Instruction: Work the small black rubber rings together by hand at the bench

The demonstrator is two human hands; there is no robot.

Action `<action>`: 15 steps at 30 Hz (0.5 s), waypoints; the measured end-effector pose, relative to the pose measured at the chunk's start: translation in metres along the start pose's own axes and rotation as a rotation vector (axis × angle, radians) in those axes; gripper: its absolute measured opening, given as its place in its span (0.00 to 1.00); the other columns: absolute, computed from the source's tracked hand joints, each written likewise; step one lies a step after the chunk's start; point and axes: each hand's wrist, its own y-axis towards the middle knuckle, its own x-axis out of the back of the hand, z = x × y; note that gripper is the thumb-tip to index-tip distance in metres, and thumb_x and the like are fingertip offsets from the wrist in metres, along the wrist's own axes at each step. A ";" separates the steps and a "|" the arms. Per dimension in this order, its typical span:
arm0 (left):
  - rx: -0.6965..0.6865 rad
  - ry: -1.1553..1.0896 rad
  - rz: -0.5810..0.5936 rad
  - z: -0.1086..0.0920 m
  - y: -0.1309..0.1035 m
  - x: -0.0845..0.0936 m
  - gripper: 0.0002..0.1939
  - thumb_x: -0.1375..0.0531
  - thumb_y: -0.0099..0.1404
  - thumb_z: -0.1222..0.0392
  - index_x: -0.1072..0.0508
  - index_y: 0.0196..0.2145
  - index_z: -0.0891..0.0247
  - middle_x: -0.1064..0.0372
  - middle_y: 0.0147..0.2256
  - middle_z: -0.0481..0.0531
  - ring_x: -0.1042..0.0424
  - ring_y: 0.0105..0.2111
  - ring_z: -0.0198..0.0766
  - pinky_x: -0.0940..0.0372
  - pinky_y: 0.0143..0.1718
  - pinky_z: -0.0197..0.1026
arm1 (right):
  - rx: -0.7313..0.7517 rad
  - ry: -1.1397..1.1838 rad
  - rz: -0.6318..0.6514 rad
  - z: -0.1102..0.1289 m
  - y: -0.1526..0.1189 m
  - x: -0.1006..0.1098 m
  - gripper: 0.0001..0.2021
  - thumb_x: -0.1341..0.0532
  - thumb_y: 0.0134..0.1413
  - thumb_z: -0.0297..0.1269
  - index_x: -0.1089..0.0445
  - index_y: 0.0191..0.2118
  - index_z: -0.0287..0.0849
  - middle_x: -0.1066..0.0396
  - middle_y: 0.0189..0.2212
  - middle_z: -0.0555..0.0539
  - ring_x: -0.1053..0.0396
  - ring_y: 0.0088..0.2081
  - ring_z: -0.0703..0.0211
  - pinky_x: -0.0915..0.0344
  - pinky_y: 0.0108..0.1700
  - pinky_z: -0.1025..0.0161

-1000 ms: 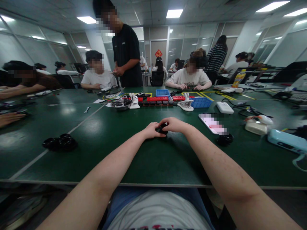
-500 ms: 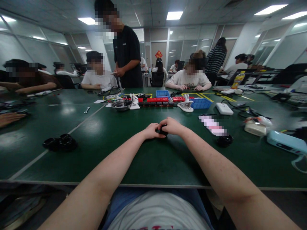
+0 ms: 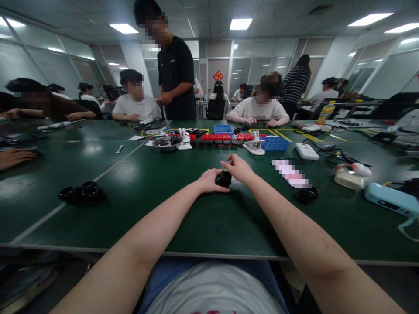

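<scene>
A small round black part (image 3: pixel 225 179) stands on the green table (image 3: pixel 196 226) in front of me, its open top showing. My left hand (image 3: pixel 212 181) grips it from the left, thumb on the near side and fingers behind. Just above and to the right of it hovers my right hand (image 3: pixel 238 168), fingers apart and holding nothing. Similar black parts (image 3: pixel 83 194) lie together at the left, and another black part (image 3: pixel 307 194) sits on the right beside a pink phone (image 3: pixel 291 173).
Across the middle back are a metal bowl (image 3: pixel 166 143), a white clamp (image 3: pixel 254 144), a blue basket (image 3: pixel 275 142) and red blocks (image 3: pixel 216 138). A light blue device (image 3: pixel 391 198) lies at the right. A wrench (image 3: pixel 119 149) is at the left. People sit and stand beyond.
My right hand has opened and lifted off the black part, moving slightly right and up. The part is now more visible in my left hand.
</scene>
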 end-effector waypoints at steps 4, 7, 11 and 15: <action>0.017 0.111 -0.002 -0.003 -0.002 0.000 0.43 0.38 0.43 0.38 0.41 0.52 0.62 0.38 0.46 0.57 0.40 0.48 0.52 0.44 0.50 0.49 | -0.052 -0.048 0.009 -0.001 0.000 -0.004 0.20 0.51 0.53 0.54 0.39 0.39 0.41 0.31 0.33 0.44 0.34 0.32 0.56 0.44 0.29 0.65; 0.045 0.136 -0.030 -0.006 -0.002 0.000 0.40 0.39 0.43 0.37 0.38 0.50 0.63 0.38 0.45 0.58 0.40 0.48 0.52 0.43 0.49 0.49 | -0.054 -0.080 0.042 -0.001 0.000 -0.003 0.22 0.51 0.51 0.57 0.38 0.36 0.41 0.30 0.32 0.44 0.33 0.33 0.55 0.44 0.29 0.64; 0.072 0.158 -0.075 -0.011 -0.003 -0.001 0.36 0.39 0.43 0.36 0.33 0.44 0.63 0.37 0.42 0.57 0.39 0.46 0.51 0.43 0.48 0.48 | -0.030 -0.120 0.094 0.003 -0.002 0.001 0.24 0.49 0.47 0.61 0.36 0.33 0.42 0.30 0.32 0.45 0.33 0.34 0.54 0.44 0.29 0.64; 0.061 0.180 -0.106 -0.011 -0.003 -0.002 0.33 0.39 0.44 0.36 0.31 0.41 0.62 0.36 0.40 0.55 0.38 0.44 0.50 0.42 0.46 0.47 | -0.005 -0.152 0.151 0.006 -0.004 0.004 0.25 0.45 0.40 0.62 0.34 0.31 0.42 0.30 0.30 0.45 0.33 0.33 0.54 0.44 0.29 0.65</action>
